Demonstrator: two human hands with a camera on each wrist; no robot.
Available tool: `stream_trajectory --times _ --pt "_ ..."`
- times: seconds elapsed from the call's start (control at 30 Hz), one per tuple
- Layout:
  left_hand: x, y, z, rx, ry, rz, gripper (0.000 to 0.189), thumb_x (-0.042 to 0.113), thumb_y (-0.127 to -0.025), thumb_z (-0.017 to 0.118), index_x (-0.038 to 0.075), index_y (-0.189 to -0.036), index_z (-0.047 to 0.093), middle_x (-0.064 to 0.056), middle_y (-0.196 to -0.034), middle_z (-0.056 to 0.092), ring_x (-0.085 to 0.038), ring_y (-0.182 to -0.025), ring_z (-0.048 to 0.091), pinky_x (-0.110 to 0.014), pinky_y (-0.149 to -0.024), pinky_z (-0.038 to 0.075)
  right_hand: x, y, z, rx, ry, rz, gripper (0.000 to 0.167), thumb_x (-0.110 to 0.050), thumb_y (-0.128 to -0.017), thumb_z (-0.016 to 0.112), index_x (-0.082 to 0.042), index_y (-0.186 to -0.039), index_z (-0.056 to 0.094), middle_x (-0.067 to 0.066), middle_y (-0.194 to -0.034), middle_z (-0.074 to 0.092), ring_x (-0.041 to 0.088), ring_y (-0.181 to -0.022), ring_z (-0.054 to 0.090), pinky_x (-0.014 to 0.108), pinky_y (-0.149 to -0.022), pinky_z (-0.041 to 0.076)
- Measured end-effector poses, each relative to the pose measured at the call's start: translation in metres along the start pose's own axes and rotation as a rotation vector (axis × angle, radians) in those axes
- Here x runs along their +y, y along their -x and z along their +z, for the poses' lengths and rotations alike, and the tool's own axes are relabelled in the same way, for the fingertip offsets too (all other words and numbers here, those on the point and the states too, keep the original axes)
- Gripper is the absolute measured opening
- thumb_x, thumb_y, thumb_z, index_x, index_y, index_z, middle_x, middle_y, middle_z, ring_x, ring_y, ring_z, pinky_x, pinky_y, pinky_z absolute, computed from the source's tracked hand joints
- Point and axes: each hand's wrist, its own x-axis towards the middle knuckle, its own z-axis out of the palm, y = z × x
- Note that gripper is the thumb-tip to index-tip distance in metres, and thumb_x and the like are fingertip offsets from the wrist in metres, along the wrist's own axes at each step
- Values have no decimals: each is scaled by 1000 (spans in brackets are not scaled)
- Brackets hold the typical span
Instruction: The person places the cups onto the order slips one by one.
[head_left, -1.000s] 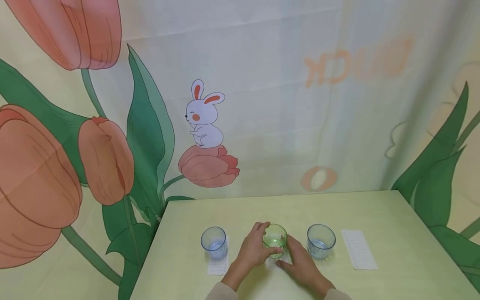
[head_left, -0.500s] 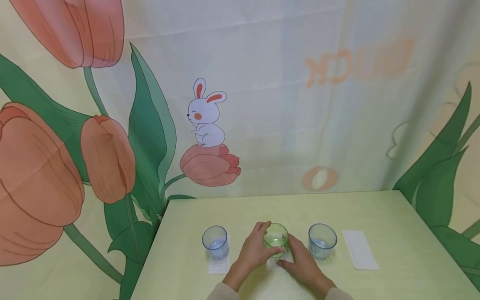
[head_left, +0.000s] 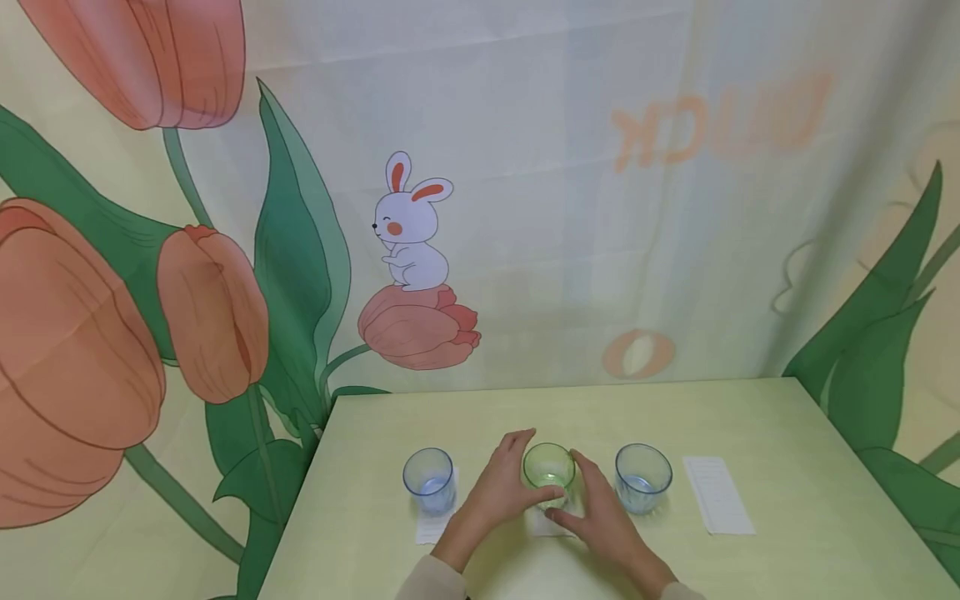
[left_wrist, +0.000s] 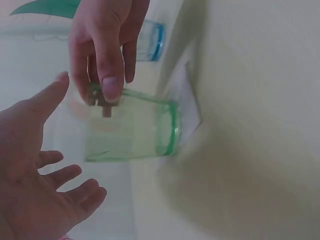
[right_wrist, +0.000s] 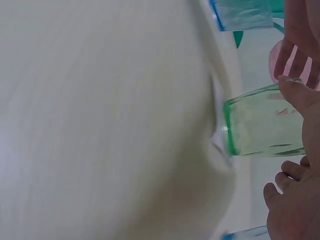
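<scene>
Green glass upright over paper slip; left hand, right hand spread alongside, clamped on nothing, perhaps guarding against tipping.

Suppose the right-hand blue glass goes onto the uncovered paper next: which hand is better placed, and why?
Probably the right hand: it is beside that blue glass, nearer the uncovered paper. The left hand lies farther off, beyond the green glass.
</scene>
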Motion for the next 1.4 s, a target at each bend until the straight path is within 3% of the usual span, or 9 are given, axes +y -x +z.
stream_trajectory --times 0.2,0.5,0.6,0.77,0.9,1.13,1.4 --pt "8 8 -32 -17 -66 53 104 63 -86 82 14 -165 37 -6 -169 34 -32 -153 37 -53 -116 44 -23 -5 -22 28 33 -33 101 -45 -88 87 -3 -163 34 22 -163 41 46 -148 41 67 -114 40" --pt "20 17 -72 47 -365 133 104 72 -88 73 17 -167 34 -8 -174 25 -35 -161 18 -60 -124 28 -56 -19 -74 -17 124 -152 92 -50 -95 78 -4 -163 36 20 -166 37 45 -152 35 72 -115 34" --pt "23 18 -85 73 -440 129 104 75 -89 69 18 -168 32 -6 -176 21 -36 -162 15 -62 -125 24 -64 -24 -92 -36 219 -232 90 -52 -95 77 -7 -163 38 18 -167 38 44 -154 32 73 -117 28" --pt "25 23 -101 92 -489 103 101 77 -91 63 21 -168 32 -3 -177 19 -37 -162 12 -65 -126 18 -72 -27 -116 -39 422 -350 95 -61 -92 75 -9 -164 40 16 -168 36 41 -156 29 70 -121 17" --pt "22 25 -102 98 -504 90 99 80 -92 59 22 -168 33 -4 -177 18 -36 -163 9 -66 -126 17 -70 -26 -127 -23 482 -371 96 -62 -92 74 -8 -164 39 15 -169 35 42 -155 28 66 -124 14" --pt "16 18 -88 47 -503 60 98 82 -93 52 25 -169 29 -1 -178 13 -33 -164 5 -65 -126 13 -57 -20 -146 -15 469 -318 96 -58 -92 77 -9 -164 38 15 -169 34 43 -155 28 67 -124 15" --pt "17 6 -75 40 -509 65 97 82 -94 50 25 -169 29 -2 -178 14 -35 -163 5 -64 -127 15 -43 -18 -162 16 483 -298 96 -56 -91 79 -11 -165 37 16 -169 34 42 -155 27 67 -123 15"
